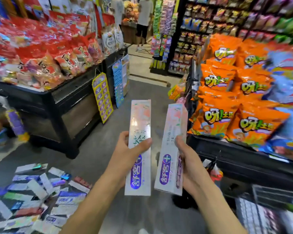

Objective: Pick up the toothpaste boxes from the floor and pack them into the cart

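Head view: each hand (125, 154) (189, 159) grips one toothpaste box (139, 132) (173, 141) lengthwise.

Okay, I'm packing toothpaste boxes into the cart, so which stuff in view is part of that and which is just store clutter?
Part of the job:
- toothpaste box in the left hand
- toothpaste box in the right hand
- pile of toothpaste boxes on the floor
- cart, partly in view at lower right

Just lying about:
- orange snack bags
- red snack bags
- hanging sticker cards
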